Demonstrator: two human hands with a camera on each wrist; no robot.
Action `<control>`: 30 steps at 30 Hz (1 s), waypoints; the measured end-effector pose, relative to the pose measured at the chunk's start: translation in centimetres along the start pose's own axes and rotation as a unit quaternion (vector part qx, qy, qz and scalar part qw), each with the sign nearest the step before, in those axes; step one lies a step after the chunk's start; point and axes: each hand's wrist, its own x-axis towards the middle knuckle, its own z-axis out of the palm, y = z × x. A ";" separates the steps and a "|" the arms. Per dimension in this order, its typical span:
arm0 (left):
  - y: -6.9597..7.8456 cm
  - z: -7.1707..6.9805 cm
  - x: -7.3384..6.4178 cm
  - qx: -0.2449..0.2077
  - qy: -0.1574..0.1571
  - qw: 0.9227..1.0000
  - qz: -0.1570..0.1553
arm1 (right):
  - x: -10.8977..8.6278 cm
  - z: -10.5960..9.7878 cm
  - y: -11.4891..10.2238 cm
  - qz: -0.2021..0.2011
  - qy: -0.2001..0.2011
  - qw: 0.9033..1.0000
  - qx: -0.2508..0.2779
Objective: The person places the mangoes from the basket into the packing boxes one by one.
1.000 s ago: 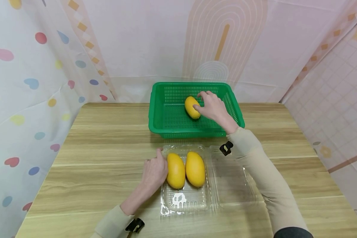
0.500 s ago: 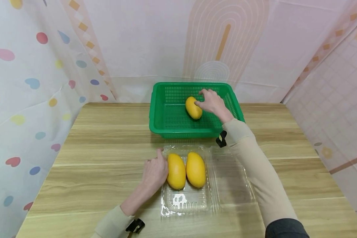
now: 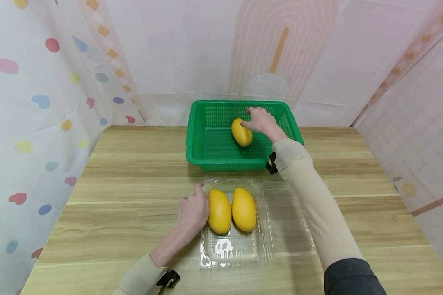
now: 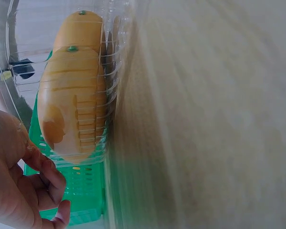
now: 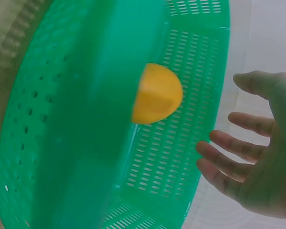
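Observation:
My right hand [image 3: 262, 122] hovers over the green plastic basket [image 3: 192, 135] with its fingers spread, close to a yellow mango [image 3: 241, 133] lying inside. In the right wrist view this hand [image 5: 257, 152] is apart from the mango [image 5: 159, 94], which the basket wall partly hides. Nearer me, my left hand [image 3: 193, 209] holds the left edge of a clear plastic clamshell container [image 3: 230, 250]. Two more mangoes, a left one [image 3: 219, 212] and a right one [image 3: 244, 210], lie side by side in its base. Curled fingers [image 4: 50, 183] show at the container's wall in the left wrist view.
The container's clear lid [image 3: 286, 229] lies flat and unfolded to the right, partly under my right forearm. Everything stands on a wood-grain table [image 3: 133, 172]. A patterned cloth [image 3: 177, 53] hangs behind the basket, and others hang at both sides.
My right hand has risen slightly and its forearm has swung left over the basket. The mango in the basket shows a little more. My left hand stays at the container.

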 end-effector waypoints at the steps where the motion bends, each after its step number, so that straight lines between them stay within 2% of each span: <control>1: 0.0 0.0 0.0 0.000 -0.002 1.000 -0.001 | 0.1 0.2 0.1 0.002 -0.006 1.000 -0.002; 9: -0.1 0.0 -0.1 -0.001 -0.002 1.000 -0.003 | 0.5 1.4 0.5 0.024 -0.043 0.999 -0.018; 15: 0.0 -0.1 -0.3 0.000 -0.002 1.000 -0.002 | 0.5 2.4 0.8 0.025 -0.069 0.997 -0.007; 21: 0.0 -0.1 -0.4 -0.003 -0.003 1.000 -0.002 | 0.4 3.3 1.0 0.021 -0.069 0.997 0.009; 30: 0.1 -0.2 -0.5 -0.004 -0.004 1.000 0.002 | 0.8 5.3 1.4 0.038 -0.076 0.996 0.016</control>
